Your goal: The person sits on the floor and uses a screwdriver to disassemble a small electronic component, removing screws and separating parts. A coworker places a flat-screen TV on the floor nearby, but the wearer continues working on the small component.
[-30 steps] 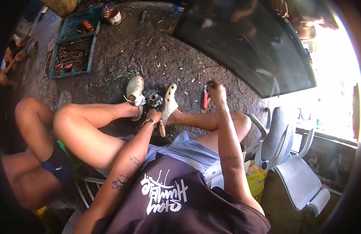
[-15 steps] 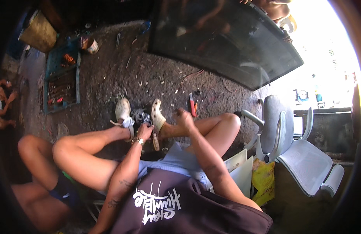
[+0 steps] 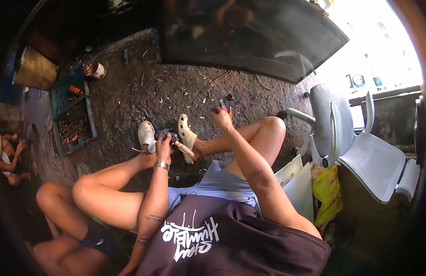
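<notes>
My left hand [image 3: 163, 148], wearing a watch, is closed around a dark metal part [image 3: 173, 136] between my feet. A tool's wooden handle [image 3: 184, 148] sticks out beside it, toward my right shoe; its working end is hidden. Out past my right shoe, my right hand [image 3: 220, 119] is closed over a red-handled tool [image 3: 223, 106] at the ground. The hand covers most of this tool, and whether it is lifted cannot be made out. An orange piece [image 3: 230, 112] shows right beside those fingers. Pale clogs [image 3: 187, 133] stand on either side of the metal part.
A large dark flat screen [image 3: 249, 41] leans ahead, with a person's hand at its upper edge. At left stand a blue crate [image 3: 91, 120] of tools, a bucket [image 3: 36, 69] and a tub [image 3: 98, 71]. A grey chair [image 3: 371, 161] is on the right. Another person sits close at left.
The view has shifted. My right hand has moved out onto the red-handled tool, which lay uncovered before. The wooden handle in front of my left hand has swung to the right.
</notes>
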Demonstrator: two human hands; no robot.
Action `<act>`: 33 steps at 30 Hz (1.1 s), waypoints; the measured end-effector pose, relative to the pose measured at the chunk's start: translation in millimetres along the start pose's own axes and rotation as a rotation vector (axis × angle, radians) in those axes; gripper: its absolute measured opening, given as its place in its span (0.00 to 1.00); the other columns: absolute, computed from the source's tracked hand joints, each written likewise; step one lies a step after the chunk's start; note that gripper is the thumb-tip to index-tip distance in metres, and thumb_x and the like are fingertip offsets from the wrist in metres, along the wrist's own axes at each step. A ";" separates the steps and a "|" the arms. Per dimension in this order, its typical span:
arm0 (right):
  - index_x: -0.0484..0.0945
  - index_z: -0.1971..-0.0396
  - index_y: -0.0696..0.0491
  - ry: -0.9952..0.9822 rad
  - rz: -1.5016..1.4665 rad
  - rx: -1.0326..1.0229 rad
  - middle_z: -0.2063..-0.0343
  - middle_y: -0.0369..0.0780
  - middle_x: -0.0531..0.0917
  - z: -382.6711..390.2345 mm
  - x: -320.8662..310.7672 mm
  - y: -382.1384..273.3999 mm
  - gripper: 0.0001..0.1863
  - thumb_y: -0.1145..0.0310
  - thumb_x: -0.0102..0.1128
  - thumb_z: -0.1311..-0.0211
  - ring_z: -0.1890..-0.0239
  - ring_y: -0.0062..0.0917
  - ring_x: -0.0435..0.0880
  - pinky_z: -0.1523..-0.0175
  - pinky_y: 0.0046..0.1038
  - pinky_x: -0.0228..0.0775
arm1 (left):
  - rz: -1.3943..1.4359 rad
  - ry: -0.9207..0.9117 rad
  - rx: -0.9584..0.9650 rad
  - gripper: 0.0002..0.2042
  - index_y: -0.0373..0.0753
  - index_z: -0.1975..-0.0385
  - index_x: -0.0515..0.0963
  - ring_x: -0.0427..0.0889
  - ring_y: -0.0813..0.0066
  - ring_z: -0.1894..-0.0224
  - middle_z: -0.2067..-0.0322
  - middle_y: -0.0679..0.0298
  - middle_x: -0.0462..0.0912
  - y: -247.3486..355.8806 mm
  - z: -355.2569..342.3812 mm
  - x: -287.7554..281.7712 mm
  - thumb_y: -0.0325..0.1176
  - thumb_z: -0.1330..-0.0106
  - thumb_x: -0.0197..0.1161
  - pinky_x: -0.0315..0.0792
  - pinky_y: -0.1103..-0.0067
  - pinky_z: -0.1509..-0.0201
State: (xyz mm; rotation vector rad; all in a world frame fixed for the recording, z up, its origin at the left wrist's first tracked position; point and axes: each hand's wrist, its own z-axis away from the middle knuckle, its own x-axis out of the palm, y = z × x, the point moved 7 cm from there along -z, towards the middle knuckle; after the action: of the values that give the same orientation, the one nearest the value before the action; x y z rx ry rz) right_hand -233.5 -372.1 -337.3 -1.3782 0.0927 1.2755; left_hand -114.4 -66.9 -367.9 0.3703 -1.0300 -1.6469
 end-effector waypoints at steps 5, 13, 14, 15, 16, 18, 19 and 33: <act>0.84 0.50 0.55 -0.032 0.341 0.355 0.49 0.53 0.85 -55.4 -23.5 85.5 0.18 0.64 0.55 0.36 0.44 0.46 0.84 0.44 0.42 0.80 | -0.071 0.038 -0.042 0.15 0.42 0.43 0.79 0.84 0.75 0.56 0.53 0.63 0.86 10.1 14.0 3.0 0.36 0.26 0.61 0.79 0.78 0.58; 0.79 0.42 0.51 0.009 0.187 0.737 0.40 0.51 0.79 -68.9 27.5 164.7 0.29 0.46 0.43 0.28 0.36 0.48 0.78 0.34 0.46 0.72 | -0.078 -0.002 -0.106 0.18 0.36 0.39 0.77 0.84 0.71 0.48 0.47 0.61 0.84 45.0 27.0 3.3 0.34 0.25 0.56 0.79 0.77 0.49; 0.79 0.43 0.52 0.009 0.131 0.762 0.38 0.51 0.78 -70.0 34.6 172.3 0.27 0.50 0.45 0.29 0.36 0.48 0.77 0.33 0.45 0.71 | -0.083 0.010 -0.127 0.18 0.37 0.39 0.78 0.84 0.71 0.50 0.48 0.61 0.84 41.7 23.6 1.2 0.35 0.25 0.57 0.79 0.77 0.51; 0.78 0.42 0.52 0.019 0.081 0.727 0.38 0.51 0.78 -73.7 39.4 177.1 0.27 0.50 0.44 0.29 0.35 0.48 0.77 0.33 0.45 0.71 | -0.089 0.022 -0.151 0.18 0.38 0.39 0.78 0.85 0.71 0.52 0.49 0.61 0.85 36.7 19.4 -1.1 0.36 0.25 0.57 0.80 0.78 0.54; 0.78 0.42 0.52 0.066 0.005 0.731 0.38 0.51 0.78 -73.4 41.6 184.7 0.27 0.50 0.44 0.30 0.35 0.49 0.76 0.33 0.46 0.71 | -0.095 0.035 -0.178 0.19 0.39 0.39 0.78 0.85 0.71 0.53 0.50 0.61 0.85 30.3 14.7 -3.2 0.36 0.26 0.58 0.81 0.78 0.56; 0.78 0.42 0.52 0.030 0.046 0.692 0.38 0.51 0.78 -75.1 48.9 196.2 0.27 0.51 0.44 0.31 0.36 0.50 0.77 0.33 0.46 0.71 | -0.107 0.019 -0.173 0.21 0.41 0.37 0.75 0.86 0.71 0.58 0.53 0.62 0.86 18.7 4.8 -4.2 0.39 0.26 0.60 0.80 0.78 0.63; 0.79 0.42 0.52 0.028 0.077 0.675 0.38 0.51 0.78 -76.5 50.7 201.1 0.27 0.51 0.44 0.31 0.36 0.50 0.77 0.34 0.46 0.72 | -0.105 0.019 -0.185 0.21 0.41 0.36 0.74 0.86 0.71 0.58 0.54 0.62 0.86 11.3 -0.2 -4.5 0.40 0.27 0.60 0.80 0.78 0.64; 0.80 0.48 0.50 0.057 0.249 -0.134 0.40 0.54 0.73 -78.9 -35.7 -42.0 0.18 0.62 0.61 0.37 0.38 0.53 0.73 0.38 0.48 0.73 | -0.141 0.052 -0.032 0.15 0.44 0.45 0.79 0.84 0.75 0.63 0.61 0.68 0.86 -7.2 -13.4 -9.2 0.41 0.27 0.61 0.76 0.77 0.68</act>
State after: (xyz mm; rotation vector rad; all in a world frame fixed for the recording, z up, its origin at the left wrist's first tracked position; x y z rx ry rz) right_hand -171.1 -439.4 -308.2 -1.5550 0.2269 1.4697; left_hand -106.4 -64.3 -383.6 0.4702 -0.9559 -1.7681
